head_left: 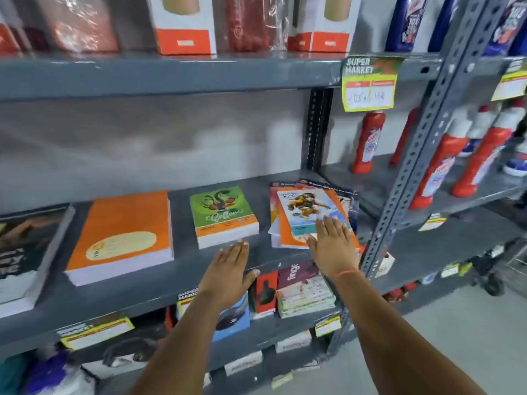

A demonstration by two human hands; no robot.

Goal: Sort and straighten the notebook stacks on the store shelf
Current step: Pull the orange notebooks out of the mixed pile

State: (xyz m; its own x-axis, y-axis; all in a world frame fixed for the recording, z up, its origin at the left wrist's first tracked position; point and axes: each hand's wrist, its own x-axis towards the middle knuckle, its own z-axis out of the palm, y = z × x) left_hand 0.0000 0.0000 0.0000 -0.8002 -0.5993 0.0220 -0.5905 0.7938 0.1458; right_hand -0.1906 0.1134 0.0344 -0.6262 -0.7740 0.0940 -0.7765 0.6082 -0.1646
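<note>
Reaching over the grey shelf (159,280), the person has both hands spread flat and gripping nothing. The right hand (335,249) rests fingers-down on the near end of the messy stack (308,215) by the upright post (422,155). The left hand (228,269) hovers at the shelf's front edge, just short of the green stack (224,215); I cannot tell whether it touches the shelf.

That right-hand stack is the one needing work: its notebooks are fanned and skewed, the top cover twisted off the ones beneath, with corners sticking out toward the back and right. The green stack and the orange stack (122,238) further left look squared already.

The risk lies in pushing with one flat palm. Glossy covers will probably slide over each other, so a shove could fan the pile wider, or send the loose lower books off the front lip or against the post. Bringing the left hand across to brace the other side would likely prevent that.
</note>
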